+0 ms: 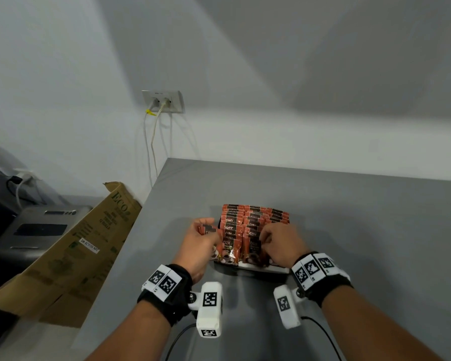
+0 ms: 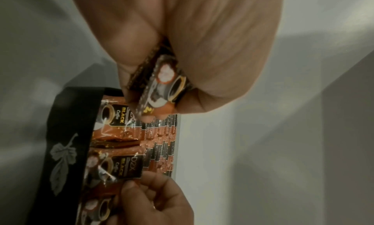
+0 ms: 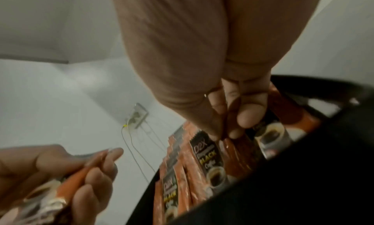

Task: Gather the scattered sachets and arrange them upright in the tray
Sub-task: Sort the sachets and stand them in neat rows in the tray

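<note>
A black tray sits on the grey table, packed with upright orange-and-black coffee sachets in rows. My left hand hovers just left of the tray and grips a small bundle of sachets, which also shows in the right wrist view as the held sachets. My right hand reaches into the tray's front right row. Its fingertips pinch the top of a standing sachet. The tray's leaf-patterned wall hides the sachets' lower parts.
A folded cardboard box leans off the table's left edge, with a grey machine behind it. A wall socket has cables hanging down. The grey table top extends right of and behind the tray.
</note>
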The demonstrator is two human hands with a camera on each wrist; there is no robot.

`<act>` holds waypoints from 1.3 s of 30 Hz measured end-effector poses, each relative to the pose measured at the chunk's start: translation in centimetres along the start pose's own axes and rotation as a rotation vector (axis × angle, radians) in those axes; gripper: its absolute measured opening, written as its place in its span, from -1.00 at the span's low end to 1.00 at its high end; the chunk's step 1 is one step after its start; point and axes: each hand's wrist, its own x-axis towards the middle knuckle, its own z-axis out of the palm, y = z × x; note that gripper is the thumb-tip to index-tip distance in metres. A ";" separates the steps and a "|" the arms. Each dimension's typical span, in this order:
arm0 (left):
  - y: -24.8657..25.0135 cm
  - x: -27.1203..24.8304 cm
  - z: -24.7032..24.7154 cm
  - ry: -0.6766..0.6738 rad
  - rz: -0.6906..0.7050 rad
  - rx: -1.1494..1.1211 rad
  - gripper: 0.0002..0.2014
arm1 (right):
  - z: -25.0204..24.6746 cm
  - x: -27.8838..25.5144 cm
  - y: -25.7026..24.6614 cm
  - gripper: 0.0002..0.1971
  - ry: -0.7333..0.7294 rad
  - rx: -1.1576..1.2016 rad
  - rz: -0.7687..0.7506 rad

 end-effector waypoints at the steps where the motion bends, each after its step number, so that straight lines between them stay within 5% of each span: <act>1: -0.1 -0.1 0.0 0.005 0.002 0.023 -0.51 | 0.4 0.1 0.1 -0.79 0.015 -0.004 0.002; 9: -0.5 -0.7 -0.4 -0.038 0.024 0.124 -0.50 | 1.7 0.0 -0.2 -0.92 0.127 -0.068 0.017; 12: -0.5 -0.8 -0.2 -0.062 0.048 0.159 -0.48 | 0.5 -1.0 -0.8 -0.92 0.211 0.118 -0.037; 15: -0.5 -0.7 1.2 -0.143 0.068 0.100 -0.44 | -1.2 -2.5 -2.9 -0.89 0.062 0.451 -0.129; 18: -0.2 -0.7 2.8 -0.209 0.095 0.110 -0.40 | -2.6 -3.2 -3.8 -0.88 -0.015 0.535 -0.132; 23: -0.2 -0.1 2.7 -0.129 0.027 0.078 -0.56 | -4.9 -2.2 0.4 -0.83 0.212 0.337 -0.032; 30: -0.4 -0.1 2.1 -0.096 0.001 0.150 -0.45 | -1.9 -2.3 3.6 -0.78 0.035 0.014 0.063; 39: -0.8 -0.5 1.8 -0.098 0.064 0.240 -0.55 | 0.9 -2.0 4.2 -0.85 0.179 -0.094 0.034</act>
